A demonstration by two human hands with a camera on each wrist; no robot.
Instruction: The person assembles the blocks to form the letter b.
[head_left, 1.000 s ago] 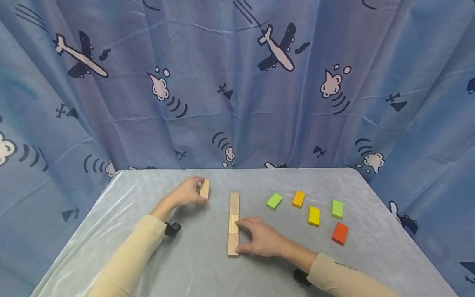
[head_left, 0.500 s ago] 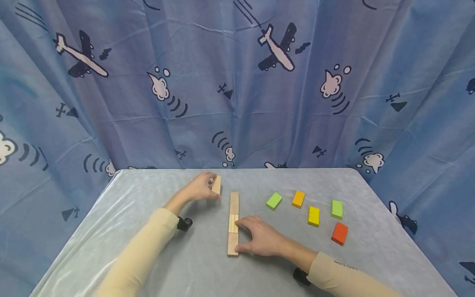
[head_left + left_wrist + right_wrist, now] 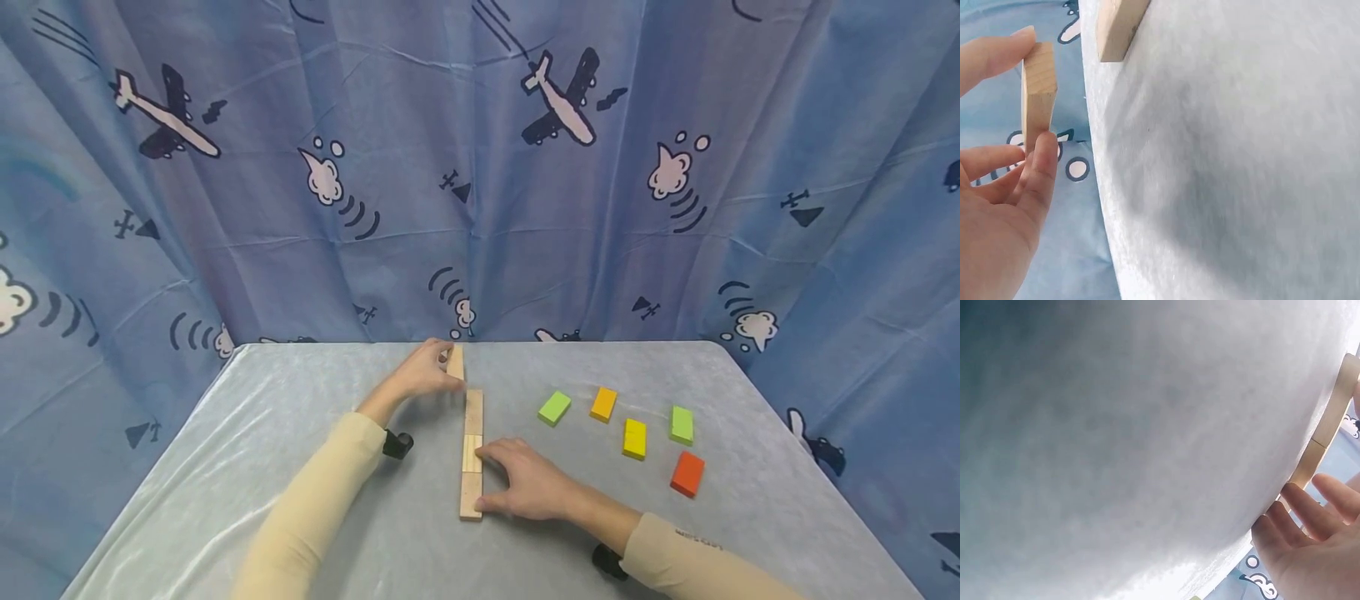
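Observation:
My left hand (image 3: 420,373) pinches a plain wooden block (image 3: 456,363) between thumb and fingertips, held just past the far end of a row. In the left wrist view the held block (image 3: 1040,81) shows its end grain and appears past the table's edge, the row's end block (image 3: 1119,28) near the top. Three plain wooden blocks make up that straight row: a far block (image 3: 474,410), a middle block (image 3: 472,454) with lighter stripes and a near block (image 3: 470,497). Along its right side, my right hand (image 3: 528,483) touches the middle and near blocks with finger and thumb.
To the right lie two green blocks, one (image 3: 555,408) nearer the row and one (image 3: 682,425) farther out, plus an orange block (image 3: 603,404), a yellow block (image 3: 634,439) and a red block (image 3: 687,474). A blue curtain (image 3: 405,208) hangs behind the grey-covered table (image 3: 390,533).
My left hand has carried its wooden block rightward and away from me, from left of the row to just beyond its far end. The right hand and the row stay put.

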